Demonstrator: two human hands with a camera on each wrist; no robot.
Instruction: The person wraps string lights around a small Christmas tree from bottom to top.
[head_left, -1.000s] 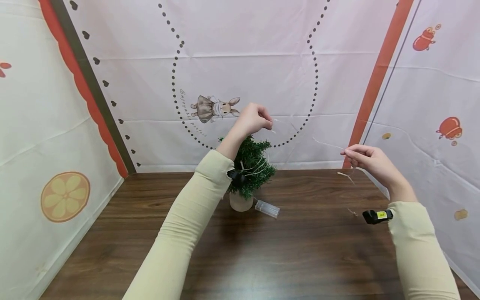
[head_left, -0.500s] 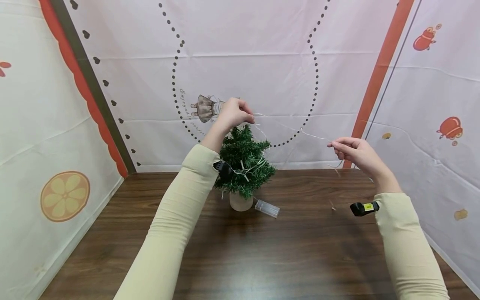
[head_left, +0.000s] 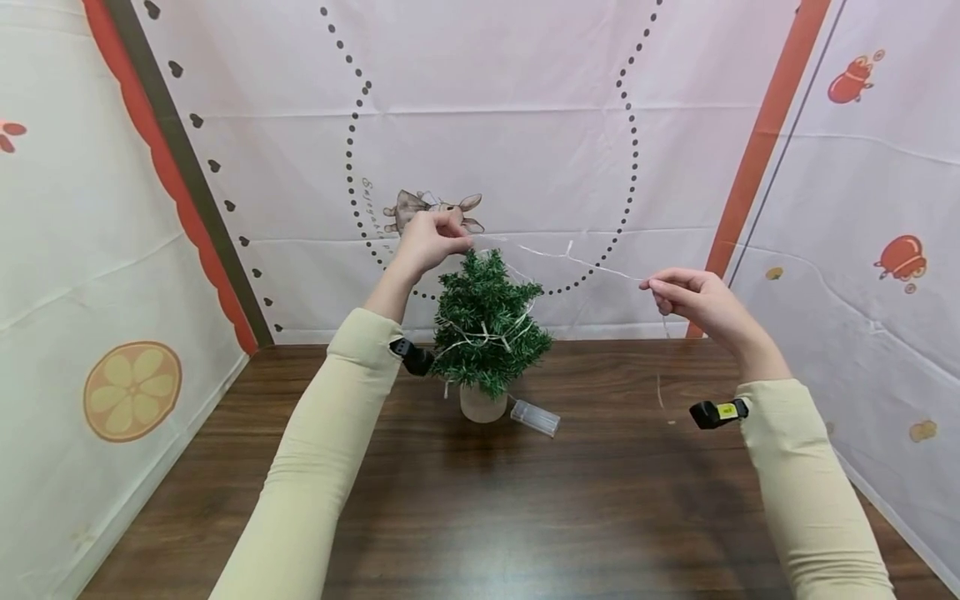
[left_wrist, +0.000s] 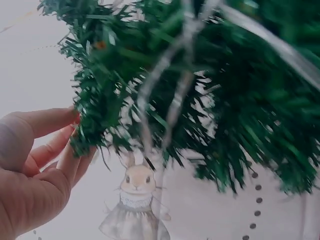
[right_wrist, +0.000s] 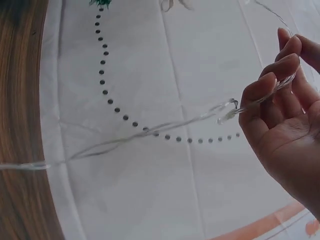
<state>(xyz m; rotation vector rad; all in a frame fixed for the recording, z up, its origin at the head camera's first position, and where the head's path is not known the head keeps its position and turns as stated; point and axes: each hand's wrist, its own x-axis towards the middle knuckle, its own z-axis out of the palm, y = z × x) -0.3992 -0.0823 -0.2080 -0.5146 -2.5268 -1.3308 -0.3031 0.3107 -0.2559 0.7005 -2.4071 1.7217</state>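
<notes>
A small artificial Christmas tree (head_left: 491, 354) stands upright on the table in a pale pot (head_left: 482, 406). Thin clear string lights (head_left: 567, 255) loop across its front and run through the air to the right. My left hand (head_left: 433, 243) pinches the strand beside the treetop; in the left wrist view its fingertips are partly behind green needles. Well to the right, my right hand (head_left: 701, 304) pinches the strand between thumb and fingertips. The right wrist view shows the wire (right_wrist: 125, 140) passing through the curled fingers, and a loose tail hangs below that hand.
A clear battery box (head_left: 536, 417) lies on the brown wooden table (head_left: 465, 517) just right of the pot. Printed cloth (head_left: 487, 67) encloses the table at the back and both sides. Each wrist wears a black camera.
My left hand has moved left across the treetop with the strand, uncovering the tree. My right hand has come a little left and up, its loose tail trailing along.
</notes>
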